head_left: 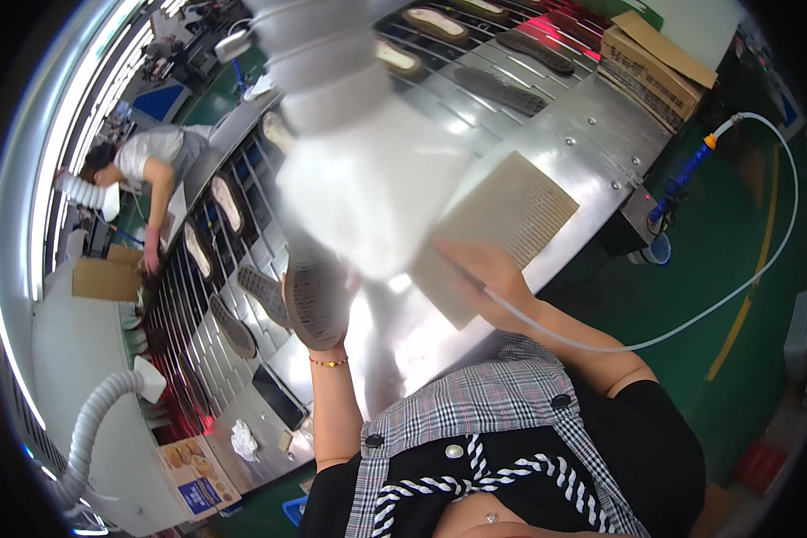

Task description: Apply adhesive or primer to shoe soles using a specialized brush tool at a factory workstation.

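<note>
Upright in my left hand (341,346) is a brown shoe sole (316,300), its ridged face turned toward me. The sole hides most of that hand's fingers. A bracelet circles the wrist. My right hand (489,273) is closed around a thin pen-like tool (462,267), from which a white hose (592,345) trails off to the right. Motion blur hides the tool's tip. Under this hand lies a beige corrugated board (520,211) on the metal table (592,157). Two more soles (264,294) (233,327) lie left of the one I hold.
A white fume hood (368,170) on a ribbed duct hangs close in front, blocking the middle. Slatted conveyor rails carry several soles and pale-lined shoe parts (229,206). A cardboard box (655,72) stands far right. Another person (157,161) bends over the line's far left side.
</note>
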### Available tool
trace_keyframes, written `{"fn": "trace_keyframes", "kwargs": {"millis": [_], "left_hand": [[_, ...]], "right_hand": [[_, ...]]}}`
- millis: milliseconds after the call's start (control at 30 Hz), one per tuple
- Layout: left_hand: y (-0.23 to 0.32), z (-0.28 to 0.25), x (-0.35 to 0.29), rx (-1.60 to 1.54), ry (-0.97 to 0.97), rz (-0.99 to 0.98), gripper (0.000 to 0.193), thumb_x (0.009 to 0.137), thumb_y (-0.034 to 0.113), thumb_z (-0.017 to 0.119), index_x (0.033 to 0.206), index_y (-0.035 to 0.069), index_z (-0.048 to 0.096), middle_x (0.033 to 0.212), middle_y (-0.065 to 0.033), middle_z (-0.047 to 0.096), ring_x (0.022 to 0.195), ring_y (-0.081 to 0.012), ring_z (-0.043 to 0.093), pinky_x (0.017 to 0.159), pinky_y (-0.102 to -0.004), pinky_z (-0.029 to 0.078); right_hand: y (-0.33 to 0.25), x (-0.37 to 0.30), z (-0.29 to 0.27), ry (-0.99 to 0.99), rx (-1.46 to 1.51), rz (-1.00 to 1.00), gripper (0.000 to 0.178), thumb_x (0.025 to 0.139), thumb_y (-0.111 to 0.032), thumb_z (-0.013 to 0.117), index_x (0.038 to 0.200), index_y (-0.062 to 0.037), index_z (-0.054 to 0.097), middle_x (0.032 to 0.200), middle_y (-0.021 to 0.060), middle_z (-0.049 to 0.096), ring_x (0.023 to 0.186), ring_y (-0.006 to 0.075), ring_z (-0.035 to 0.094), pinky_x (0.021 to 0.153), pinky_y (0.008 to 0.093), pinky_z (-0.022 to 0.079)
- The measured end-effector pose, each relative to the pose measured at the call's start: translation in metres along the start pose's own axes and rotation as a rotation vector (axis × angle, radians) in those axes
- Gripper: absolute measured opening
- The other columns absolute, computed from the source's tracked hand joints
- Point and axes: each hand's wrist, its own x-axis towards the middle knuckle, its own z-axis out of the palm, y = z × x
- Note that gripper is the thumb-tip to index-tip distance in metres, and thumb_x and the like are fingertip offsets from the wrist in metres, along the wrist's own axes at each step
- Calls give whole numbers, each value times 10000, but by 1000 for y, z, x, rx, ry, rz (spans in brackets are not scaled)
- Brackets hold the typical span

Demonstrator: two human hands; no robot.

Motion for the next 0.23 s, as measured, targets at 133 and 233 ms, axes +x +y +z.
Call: {"fn": "trace_keyframes", "kwargs": {"millis": [133,233], "left_hand": [[-5,-1,-34,863,55,219,496,973,424,520,1376,135,509,1449,-131,454,1380,-347,362,1090,-516,364],[-6,7,-55,613,62,365,599,962,520,509,1453,186,431,1498,-150,389,1441,-363,255,1154,-601,213]], "right_hand": [[-38,30,10,-132,898,436,331,967,-152,584,1259,4,599,1110,142,675,980,210,652,843,321,509],[-63,43,30,-271,1147,629,352,990,-203,569,1249,33,596,1075,161,700,929,189,674,878,292,506]]}}
